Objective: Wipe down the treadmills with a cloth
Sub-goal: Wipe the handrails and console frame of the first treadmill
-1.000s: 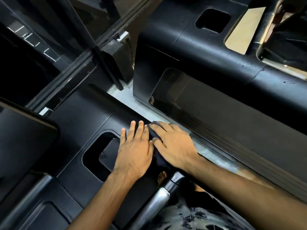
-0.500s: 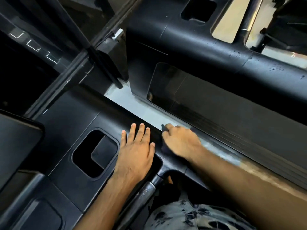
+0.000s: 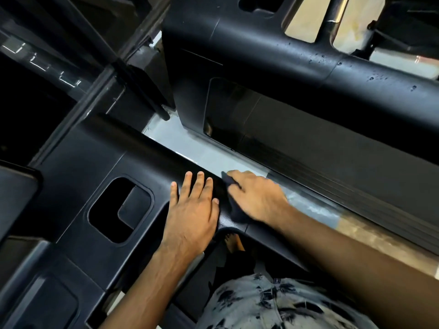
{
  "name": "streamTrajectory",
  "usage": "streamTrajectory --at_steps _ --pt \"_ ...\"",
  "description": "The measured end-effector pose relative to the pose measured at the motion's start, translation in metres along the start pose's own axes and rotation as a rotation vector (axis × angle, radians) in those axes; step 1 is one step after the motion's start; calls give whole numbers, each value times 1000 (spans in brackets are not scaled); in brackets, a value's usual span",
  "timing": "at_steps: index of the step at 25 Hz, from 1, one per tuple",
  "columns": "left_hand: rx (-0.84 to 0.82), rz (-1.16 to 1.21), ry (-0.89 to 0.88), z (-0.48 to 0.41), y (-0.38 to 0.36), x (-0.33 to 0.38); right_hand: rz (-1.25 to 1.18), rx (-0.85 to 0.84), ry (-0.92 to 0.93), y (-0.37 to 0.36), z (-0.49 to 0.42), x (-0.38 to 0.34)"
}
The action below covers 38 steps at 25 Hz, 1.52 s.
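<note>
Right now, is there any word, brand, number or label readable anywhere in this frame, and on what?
None can be read.
White marks on the dark panel at upper left: reflective streaks or markings, too blurred to read.
Treadmill console, cloth and patterned shorts: no lettering visible.

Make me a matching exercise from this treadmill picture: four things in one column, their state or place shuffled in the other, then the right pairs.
Things:
1. left hand
2. right hand
3. cloth
4. cup holder

States:
A. dark, bunched under a hand
B. empty recess left of both hands
C. flat, fingers spread on the black console
D. curled over the cloth at the console's edge

Pairs: 1-C, 2-D, 3-A, 4-B
</note>
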<state>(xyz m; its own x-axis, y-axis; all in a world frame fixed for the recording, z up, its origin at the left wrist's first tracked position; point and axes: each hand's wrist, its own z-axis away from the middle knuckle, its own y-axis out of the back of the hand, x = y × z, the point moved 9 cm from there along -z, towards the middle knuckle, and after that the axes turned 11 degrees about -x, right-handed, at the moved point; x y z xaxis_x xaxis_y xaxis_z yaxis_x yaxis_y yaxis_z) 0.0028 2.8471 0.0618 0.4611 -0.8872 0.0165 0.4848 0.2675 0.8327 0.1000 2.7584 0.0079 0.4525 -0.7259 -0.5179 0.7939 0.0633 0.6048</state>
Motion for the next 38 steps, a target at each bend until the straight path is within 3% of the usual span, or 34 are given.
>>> streamTrajectory --at_steps 2,5,10,12,14,16,18,21,24,26,28,30,32,34,36,38 --pt "-8 14 0 3 -2 5 45 -92 -104 -6 1 17" --pt "-5 7 -36 7 -4 21 198 63 71 -12 36 -6" --pt "-14 -15 -61 15 -13 37 251 -179 -116 -21 13 36" --pt "-16 -26 -67 16 -15 42 280 -38 4 -22 36 14" --pt "-12 -27 -63 15 -15 44 124 19 40 -9 38 22" --pt "-26 -21 -61 16 -16 46 100 -149 -86 -13 23 53" --pt "-45 -34 -69 20 -18 53 178 -121 -85 -19 35 56" --pt "-48 -43 -74 21 -20 64 150 -34 88 -19 50 42" --pt "-49 -46 -80 24 -26 74 296 -191 -24 -16 43 68" --pt "-49 -56 -83 27 -29 81 313 -84 12 -17 66 54" --pt "-33 -56 -69 25 -27 84 212 0 102 -17 84 41" --pt "-28 -49 -64 24 -27 87 91 -52 -29 -13 62 73" --pt "-33 -39 -65 28 -29 90 139 -149 -122 -18 55 89" --pt "-42 -41 -78 32 -32 96 222 -46 -51 -24 73 73" --pt "-33 -42 -96 32 -33 99 123 32 17 -23 89 70" --pt "-43 -44 -109 32 -35 100 20 -63 -138 -16 79 103"
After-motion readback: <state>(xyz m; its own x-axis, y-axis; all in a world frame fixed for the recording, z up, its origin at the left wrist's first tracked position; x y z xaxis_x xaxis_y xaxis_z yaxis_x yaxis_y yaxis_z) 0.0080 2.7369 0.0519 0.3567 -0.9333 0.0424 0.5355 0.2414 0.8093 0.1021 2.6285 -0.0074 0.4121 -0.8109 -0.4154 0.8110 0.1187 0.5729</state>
